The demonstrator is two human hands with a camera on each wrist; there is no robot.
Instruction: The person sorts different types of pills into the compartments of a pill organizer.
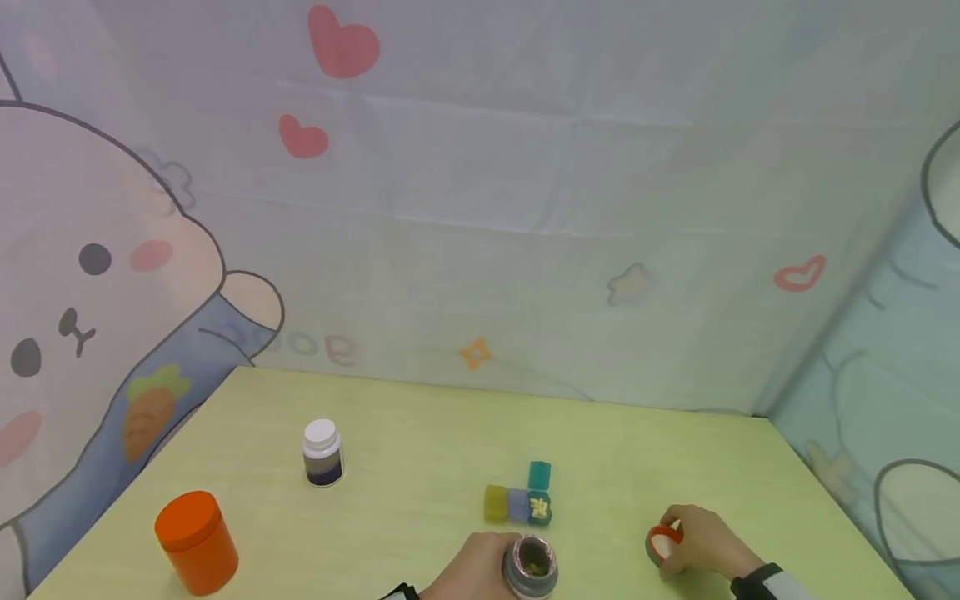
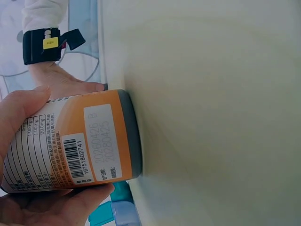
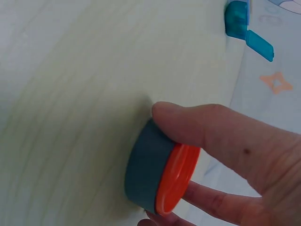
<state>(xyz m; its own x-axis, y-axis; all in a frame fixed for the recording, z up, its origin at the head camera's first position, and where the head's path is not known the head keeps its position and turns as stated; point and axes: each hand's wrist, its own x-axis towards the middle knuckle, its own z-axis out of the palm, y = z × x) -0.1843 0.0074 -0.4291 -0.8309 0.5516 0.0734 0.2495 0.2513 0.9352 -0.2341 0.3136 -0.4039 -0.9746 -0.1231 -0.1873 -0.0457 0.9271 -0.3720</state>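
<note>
My left hand [image 1: 474,568] grips an uncapped supplement bottle [image 1: 531,583] round its side, near the table's front. Small pale pieces show inside its mouth. In the left wrist view its orange and white label [image 2: 75,146] carries a barcode, and the grey base is right at the tabletop. To the right, my right hand [image 1: 703,542] pinches a grey screw lid [image 3: 149,165] with an orange inside between thumb and fingers, its rim right at the table. Just beyond the bottle sits a small pill organizer [image 1: 517,505]; its teal compartment has the flap up and holds pale yellow pieces.
An orange lidded jar [image 1: 198,546] stands at the table's front left. Behind it is a white-capped bottle [image 1: 323,452] with a dark lower part. A printed cloth backdrop [image 1: 480,183] rises along the far edge of the pale yellow table [image 1: 420,433].
</note>
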